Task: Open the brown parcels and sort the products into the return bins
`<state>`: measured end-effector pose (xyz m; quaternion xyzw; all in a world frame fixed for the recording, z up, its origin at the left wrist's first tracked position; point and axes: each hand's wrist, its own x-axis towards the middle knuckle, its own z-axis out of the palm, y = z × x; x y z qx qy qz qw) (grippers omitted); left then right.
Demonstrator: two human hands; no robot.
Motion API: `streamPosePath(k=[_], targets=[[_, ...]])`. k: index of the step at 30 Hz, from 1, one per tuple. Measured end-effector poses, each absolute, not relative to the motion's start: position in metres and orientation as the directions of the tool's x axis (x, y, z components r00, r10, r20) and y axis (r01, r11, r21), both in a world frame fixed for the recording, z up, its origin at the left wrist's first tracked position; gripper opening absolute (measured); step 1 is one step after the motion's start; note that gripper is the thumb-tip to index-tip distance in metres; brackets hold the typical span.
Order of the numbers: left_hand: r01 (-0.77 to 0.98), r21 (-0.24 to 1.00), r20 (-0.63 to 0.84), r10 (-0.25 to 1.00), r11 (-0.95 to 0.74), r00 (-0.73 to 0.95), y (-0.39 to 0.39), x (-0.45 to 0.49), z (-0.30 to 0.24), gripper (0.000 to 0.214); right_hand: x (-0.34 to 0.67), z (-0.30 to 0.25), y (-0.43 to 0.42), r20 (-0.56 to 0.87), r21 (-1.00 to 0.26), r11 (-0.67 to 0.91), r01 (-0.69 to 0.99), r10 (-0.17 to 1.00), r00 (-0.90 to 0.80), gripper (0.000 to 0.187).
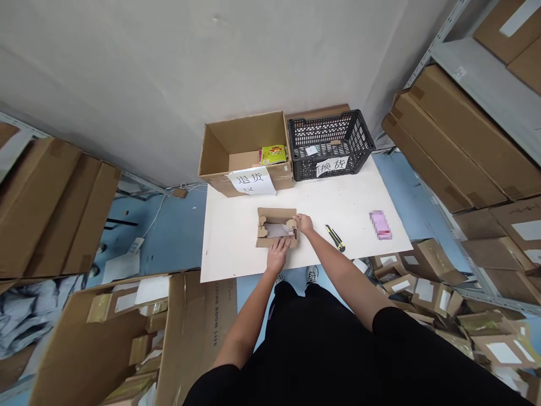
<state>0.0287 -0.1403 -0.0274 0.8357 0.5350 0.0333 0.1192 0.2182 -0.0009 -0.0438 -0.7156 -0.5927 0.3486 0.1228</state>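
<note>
The small open carton (276,213) sits on the white surface (234,242), close to the person's body, presumably so both hands reach it easily; the left hand (277,256) lays slightly spread fingers over the near flap, perhaps to hold it down; the right hand (304,224) curls at the right end, seemingly as a brace, though I cannot tell whether its fingers pinch; the cutter (335,238) lies apart, rightward.

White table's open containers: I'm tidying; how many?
3: small brown cardboard box, front centre; large brown cardboard box, back left; black plastic mesh crate, back right. Mostly hidden brown cardboard behind may be another.
</note>
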Motion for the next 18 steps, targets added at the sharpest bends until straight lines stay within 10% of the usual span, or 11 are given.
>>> streamPosePath(k=[7,14,18], targets=[[0.883,0.336,-0.178,0.898,-0.328,0.402,-0.137,0.017,-0.026,0.048,0.212,-0.045,-0.01,-0.398,-0.625,-0.343,0.701,0.913,0.092,0.032],[0.897,0.193,-0.307,0.844,-0.398,0.44,-0.054,-0.031,0.009,0.081,0.18,-0.044,-0.048,-0.393,-0.546,-0.295,0.784,0.917,0.071,0.109],[0.902,0.138,-0.322,0.843,-0.409,0.431,-0.048,-0.059,0.017,0.089,0.17,-0.045,-0.052,-0.297,-0.524,-0.306,0.795,0.94,0.166,0.079]])
